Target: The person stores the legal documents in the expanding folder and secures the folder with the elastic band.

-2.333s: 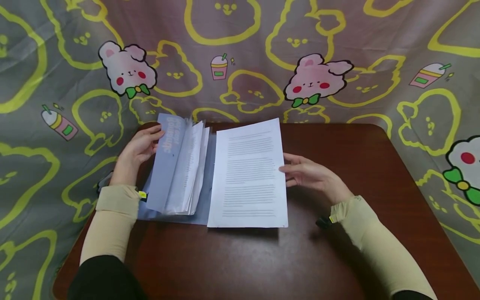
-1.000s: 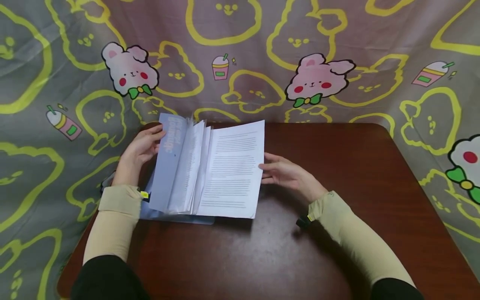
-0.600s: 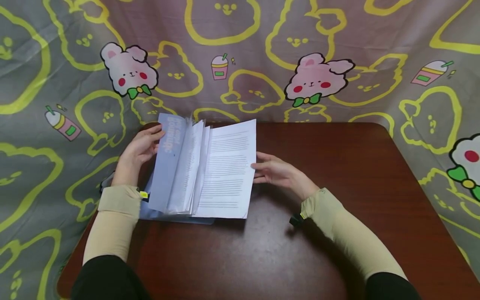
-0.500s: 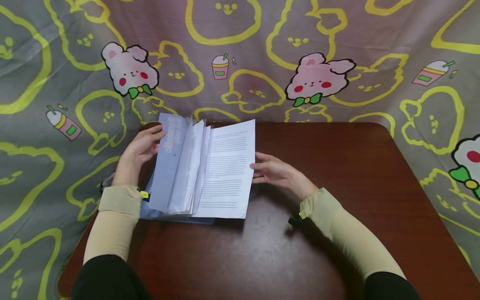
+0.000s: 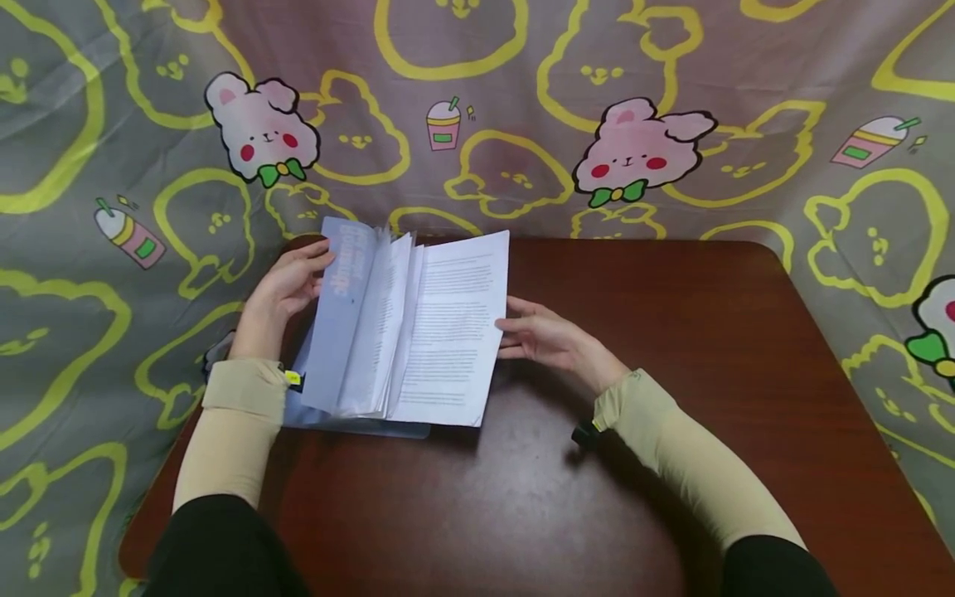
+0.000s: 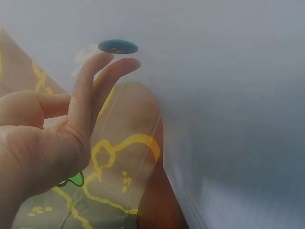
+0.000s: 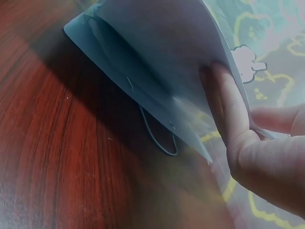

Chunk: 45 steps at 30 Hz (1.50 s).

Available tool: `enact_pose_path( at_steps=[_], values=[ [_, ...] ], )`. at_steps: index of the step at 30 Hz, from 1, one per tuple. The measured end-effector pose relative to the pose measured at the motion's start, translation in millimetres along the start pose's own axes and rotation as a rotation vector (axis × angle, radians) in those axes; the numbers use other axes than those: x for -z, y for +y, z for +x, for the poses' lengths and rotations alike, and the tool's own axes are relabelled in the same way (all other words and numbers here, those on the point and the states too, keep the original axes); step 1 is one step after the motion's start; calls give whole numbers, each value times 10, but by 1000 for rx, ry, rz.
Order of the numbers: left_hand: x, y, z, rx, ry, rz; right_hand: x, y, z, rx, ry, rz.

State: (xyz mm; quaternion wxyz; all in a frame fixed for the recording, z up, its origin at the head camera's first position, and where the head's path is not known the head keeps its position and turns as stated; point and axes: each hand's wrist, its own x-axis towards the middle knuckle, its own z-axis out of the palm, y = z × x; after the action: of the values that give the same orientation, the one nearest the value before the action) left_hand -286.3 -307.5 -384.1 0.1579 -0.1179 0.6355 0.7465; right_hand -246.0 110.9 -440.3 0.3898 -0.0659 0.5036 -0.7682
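In the head view a translucent blue document folder (image 5: 339, 323) lies spread on the left half of the table, with clear sleeves (image 5: 380, 332) of printed sheets inside. My left hand (image 5: 287, 278) holds the front cover raised at its left edge. In the left wrist view, two fingertips lie against the cover beside a round teal button (image 6: 117, 46). My right hand (image 5: 548, 333) pinches the right edge of printed paper (image 5: 455, 332), thumb in front, fingers behind. The paper's left edge is hidden by the sleeves. The right wrist view shows the folder's back cover (image 7: 114, 62) beneath.
The brown table (image 5: 634, 298) extends right and forward of the folder. A thin cord loop (image 7: 159, 138) hangs at the folder's edge. A patterned curtain (image 5: 507, 99) stands close behind and at both sides. A small black object (image 5: 585, 433) sits at my right cuff.
My right hand has moved left with the paper, whose left edge has gone behind the sleeves, then slowed almost to a stop. My left hand keeps holding the cover. The head view has tilted slightly.
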Motion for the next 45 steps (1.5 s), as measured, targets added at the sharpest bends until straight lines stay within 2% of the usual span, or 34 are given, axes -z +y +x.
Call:
enact_pose_path(
  at_steps=[9, 25, 32, 35, 42, 45],
  values=[
    [-20, -1, 3, -9, -5, 2, -48, 33, 83, 5, 18, -3],
    [-35, -16, 21, 12, -4, -19, -144, 189, 270, 6, 36, -5],
    [-26, -17, 3, -12, 15, 10, -233, 225, 406, 18, 22, -9],
    [-9, -19, -8, -17, 25, -8, -262, 229, 452, 15, 13, -17],
    [-20, -17, 9, -33, 11, -57, -202, 244, 444, 12, 23, -51],
    [-36, -32, 19, -25, 8, -49, -199, 265, 470, 3, 8, -50]
  ],
)
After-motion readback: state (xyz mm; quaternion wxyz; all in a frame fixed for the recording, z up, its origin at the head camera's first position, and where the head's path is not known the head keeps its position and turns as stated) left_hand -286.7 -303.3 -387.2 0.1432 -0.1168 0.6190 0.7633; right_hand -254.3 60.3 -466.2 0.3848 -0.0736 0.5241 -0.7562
